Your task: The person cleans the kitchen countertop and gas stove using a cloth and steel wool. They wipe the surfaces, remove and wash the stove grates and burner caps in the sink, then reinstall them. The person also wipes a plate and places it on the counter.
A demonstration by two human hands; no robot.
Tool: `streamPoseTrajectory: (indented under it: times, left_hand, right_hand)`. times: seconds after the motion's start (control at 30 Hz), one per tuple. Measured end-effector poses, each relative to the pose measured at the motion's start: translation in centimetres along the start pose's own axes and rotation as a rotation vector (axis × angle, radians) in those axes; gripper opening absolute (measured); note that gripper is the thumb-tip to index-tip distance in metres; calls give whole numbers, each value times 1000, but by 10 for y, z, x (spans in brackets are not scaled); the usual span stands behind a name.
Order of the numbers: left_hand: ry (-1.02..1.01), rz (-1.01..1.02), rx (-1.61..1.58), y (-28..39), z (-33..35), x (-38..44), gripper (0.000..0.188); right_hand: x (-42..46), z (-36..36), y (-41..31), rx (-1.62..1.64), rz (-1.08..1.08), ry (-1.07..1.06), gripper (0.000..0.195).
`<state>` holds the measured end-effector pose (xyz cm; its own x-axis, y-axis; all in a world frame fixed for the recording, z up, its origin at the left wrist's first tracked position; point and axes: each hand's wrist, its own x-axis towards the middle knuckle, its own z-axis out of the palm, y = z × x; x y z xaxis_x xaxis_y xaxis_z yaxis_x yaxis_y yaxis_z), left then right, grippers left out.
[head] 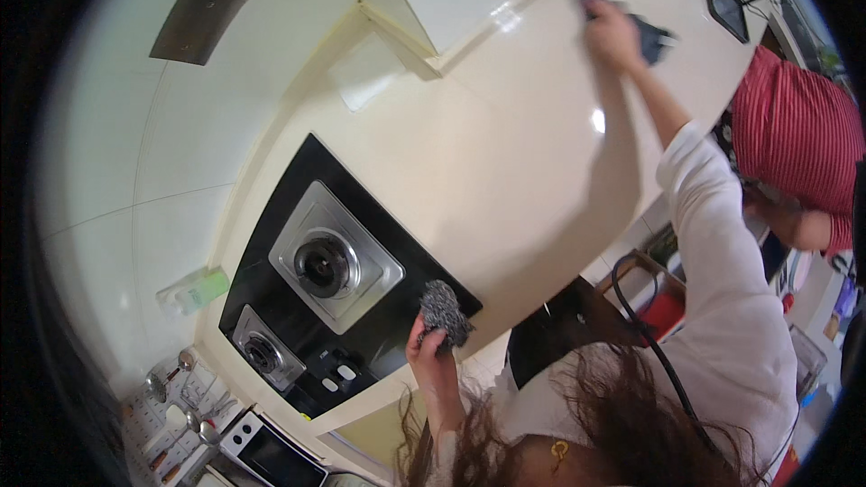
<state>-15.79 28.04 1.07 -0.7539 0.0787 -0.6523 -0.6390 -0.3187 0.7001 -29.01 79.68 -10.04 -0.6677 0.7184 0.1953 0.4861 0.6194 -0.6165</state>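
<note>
In my left hand, low in the view, is a grey wad like steel wool or a shaggy cloth, just above the near corner of a black glass gas hob. The hob has a large burner and a smaller burner, each on a square metal plate. At the upper right, my stretched-out right hand grips a dark object with projecting ends, over the pale countertop. Motion blurs it, so its kind cannot be told.
A wall corner juts over the counter. A green-and-clear container stands behind the hob. Utensils and a white appliance are lower left. A black-framed device lies upper right. Another person in red is at the right.
</note>
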Motion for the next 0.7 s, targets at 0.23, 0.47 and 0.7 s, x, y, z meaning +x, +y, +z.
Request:
streamPoseTrajectory:
  times: [0.23, 0.47, 0.7]
  left_hand:
    - [-110, 79, 89, 26, 20, -8, 47]
    - [-133, 49, 123, 21, -14, -25, 49]
    - [42, 189, 11, 36, -88, -67, 48]
  right_hand:
    - [-273, -32, -71, 539, -1022, -1032, 33]
    - [-94, -150, 206, -35, 108, 22, 38]
    - [-139, 6, 11, -32, -384, -236, 50]
